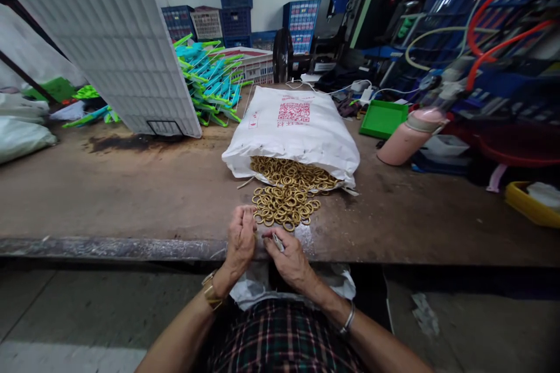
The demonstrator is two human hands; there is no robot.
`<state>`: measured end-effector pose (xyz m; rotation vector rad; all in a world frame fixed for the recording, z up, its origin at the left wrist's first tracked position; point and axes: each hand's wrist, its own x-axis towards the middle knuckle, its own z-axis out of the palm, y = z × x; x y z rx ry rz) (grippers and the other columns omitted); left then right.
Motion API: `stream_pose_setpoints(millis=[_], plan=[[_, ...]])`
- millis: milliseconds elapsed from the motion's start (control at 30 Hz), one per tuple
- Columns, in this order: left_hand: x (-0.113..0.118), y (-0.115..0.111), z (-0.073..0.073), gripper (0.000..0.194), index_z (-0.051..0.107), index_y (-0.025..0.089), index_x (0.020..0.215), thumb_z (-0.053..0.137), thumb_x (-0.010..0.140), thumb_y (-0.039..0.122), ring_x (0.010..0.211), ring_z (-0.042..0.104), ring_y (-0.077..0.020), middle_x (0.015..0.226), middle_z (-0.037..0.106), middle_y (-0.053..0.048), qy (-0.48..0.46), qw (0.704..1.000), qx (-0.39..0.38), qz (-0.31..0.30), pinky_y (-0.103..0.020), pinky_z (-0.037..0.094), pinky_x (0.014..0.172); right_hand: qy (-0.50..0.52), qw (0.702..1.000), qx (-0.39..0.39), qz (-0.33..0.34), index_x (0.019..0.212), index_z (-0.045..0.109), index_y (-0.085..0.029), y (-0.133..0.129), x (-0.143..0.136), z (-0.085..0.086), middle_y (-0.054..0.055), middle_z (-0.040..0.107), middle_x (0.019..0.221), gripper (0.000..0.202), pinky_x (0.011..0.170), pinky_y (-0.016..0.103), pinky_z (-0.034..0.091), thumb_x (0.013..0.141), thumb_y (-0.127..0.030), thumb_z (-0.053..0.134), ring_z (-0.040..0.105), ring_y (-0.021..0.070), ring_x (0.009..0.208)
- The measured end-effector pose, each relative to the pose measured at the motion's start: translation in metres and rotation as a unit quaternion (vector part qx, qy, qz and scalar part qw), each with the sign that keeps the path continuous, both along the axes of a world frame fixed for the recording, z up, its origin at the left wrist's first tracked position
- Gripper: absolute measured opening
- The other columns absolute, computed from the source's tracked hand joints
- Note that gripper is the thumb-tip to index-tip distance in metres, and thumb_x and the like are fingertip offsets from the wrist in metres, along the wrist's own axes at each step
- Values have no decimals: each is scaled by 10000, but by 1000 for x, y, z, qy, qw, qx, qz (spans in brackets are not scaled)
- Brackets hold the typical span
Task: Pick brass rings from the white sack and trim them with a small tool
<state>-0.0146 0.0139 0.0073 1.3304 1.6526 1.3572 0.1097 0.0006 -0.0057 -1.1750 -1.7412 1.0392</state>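
A: Step in hand?
B: My read: handling rings a few at a time. Gold-coloured rings [286, 205] lie in a loose heap near the tabletop's [131, 204] front edge, around its middle, spilling from the white bag [295, 128].
A: Grips?
B: Right hand [289, 259] is closed on a small silvery object [278, 242], type unclear. Left hand [242, 237] has curled fingers just beside the heap's near left; can't tell if it's pinching a ring.
A: Next move calls for?
B: Probably a fingertip pinch on one ring, without dragging its neighbours, and the silvery object kept steady.
A: In the way?
B: Bag sits right behind the heap, mouth toward the front edge, so reaching deeper means going in under its lip. Front edge is close too; a ring could drop off.
A: Rest?
B: Ribbed white panel [126, 41] and green-and-turquoise plastic pieces [212, 78] toward the back left. Green tray [384, 119] and pink bottle [405, 139] right of the bag. Yellow tray [529, 208] near the right end.
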Motion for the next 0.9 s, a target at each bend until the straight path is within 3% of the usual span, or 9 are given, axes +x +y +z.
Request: stream_pose_setpoints(millis=[133, 367, 500, 667, 900], plan=[[11, -3, -4, 355, 501, 169, 935, 257, 892, 424, 558, 448, -121, 599, 431, 25, -65, 997, -27, -21, -232, 387, 544, 32, 999, -26, 11, 818, 574, -189, -4, -3, 3, 15, 626, 768, 168, 672, 244, 430, 817, -310, 458, 565, 138, 720], [18, -11, -3, 379, 497, 177, 929, 247, 890, 459, 579, 435, -117, 633, 423, 21, -43, 998, -11, -41, -235, 389, 573, 45, 998, -43, 14, 715, 553, -187, -8, -6, -4, 5, 569, 662, 173, 602, 247, 405, 798, -298, 450, 507, 133, 617], [13, -13, -4, 402, 504, 175, 926, 299, 858, 513, 519, 428, -94, 646, 453, 27, -148, 986, -66, -36, -206, 365, 487, 66, 995, -71, -28, 686, 526, -187, -5, -3, 1, -29, 507, 588, 186, 566, 224, 381, 796, -316, 451, 450, 107, 555], [4, -29, -6, 346, 519, 161, 847, 508, 764, 498, 453, 393, -64, 597, 472, 49, -245, 961, -115, -58, -184, 345, 455, 98, 988, -93, -76, 658, 502, -183, -3, 1, 0, -41, 477, 539, 211, 550, 219, 378, 785, -347, 462, 441, 98, 522], [11, -45, 1, 267, 550, 144, 748, 570, 739, 410, 461, 414, -68, 591, 547, 24, -200, 969, -122, -82, -183, 350, 459, 116, 985, -112, -54, 712, 531, -177, -5, -1, -3, -37, 497, 561, 178, 526, 209, 383, 774, -338, 486, 442, 94, 526]])
